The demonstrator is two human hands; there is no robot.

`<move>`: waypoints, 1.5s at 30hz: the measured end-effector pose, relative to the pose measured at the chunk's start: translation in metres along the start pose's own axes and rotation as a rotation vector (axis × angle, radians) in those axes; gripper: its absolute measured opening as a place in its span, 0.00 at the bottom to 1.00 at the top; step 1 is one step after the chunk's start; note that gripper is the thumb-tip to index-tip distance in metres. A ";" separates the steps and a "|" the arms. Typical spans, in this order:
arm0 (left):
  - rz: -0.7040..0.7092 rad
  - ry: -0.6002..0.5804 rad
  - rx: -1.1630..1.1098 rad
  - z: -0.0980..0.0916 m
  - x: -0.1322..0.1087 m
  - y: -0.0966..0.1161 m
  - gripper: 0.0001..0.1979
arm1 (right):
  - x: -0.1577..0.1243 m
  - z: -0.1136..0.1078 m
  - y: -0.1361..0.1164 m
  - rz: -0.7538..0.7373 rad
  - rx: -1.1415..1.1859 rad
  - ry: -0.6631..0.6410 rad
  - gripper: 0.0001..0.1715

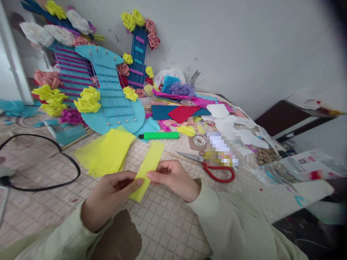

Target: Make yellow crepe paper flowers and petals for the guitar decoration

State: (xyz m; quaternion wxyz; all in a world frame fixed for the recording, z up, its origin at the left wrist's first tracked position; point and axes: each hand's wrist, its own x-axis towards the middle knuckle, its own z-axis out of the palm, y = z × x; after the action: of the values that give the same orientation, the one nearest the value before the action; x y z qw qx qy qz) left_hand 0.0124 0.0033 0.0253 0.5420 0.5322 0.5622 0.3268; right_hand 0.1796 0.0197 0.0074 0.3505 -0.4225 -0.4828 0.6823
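Observation:
Between my two hands is a narrow folded strip of yellow crepe paper, held tilted above the table. My left hand pinches its lower left edge, thumb on top. On the opposite edge, my right hand grips the strip between thumb and fingers. A stack of yellow paper sheets lies just beyond my left hand. Behind the strip rests a green marker with a black end. Scissors with red handles lie to the right of my right hand, blades pointing left.
Blue cardboard instrument shapes with paper flowers lean at the back left. A black cable loops on the left. Coloured paper scraps, a roll of tape and a clear plastic bag occupy the right side of the tile-patterned table.

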 end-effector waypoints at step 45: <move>-0.135 -0.097 -0.276 0.007 0.000 -0.019 0.15 | -0.009 0.004 0.005 0.040 -0.300 -0.326 0.12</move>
State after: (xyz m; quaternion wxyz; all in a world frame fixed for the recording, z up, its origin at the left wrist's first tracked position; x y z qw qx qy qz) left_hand 0.0146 -0.0022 0.0054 0.6573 0.4288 0.5195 0.3380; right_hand 0.1791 0.0093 0.0052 0.1874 -0.3634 -0.6208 0.6689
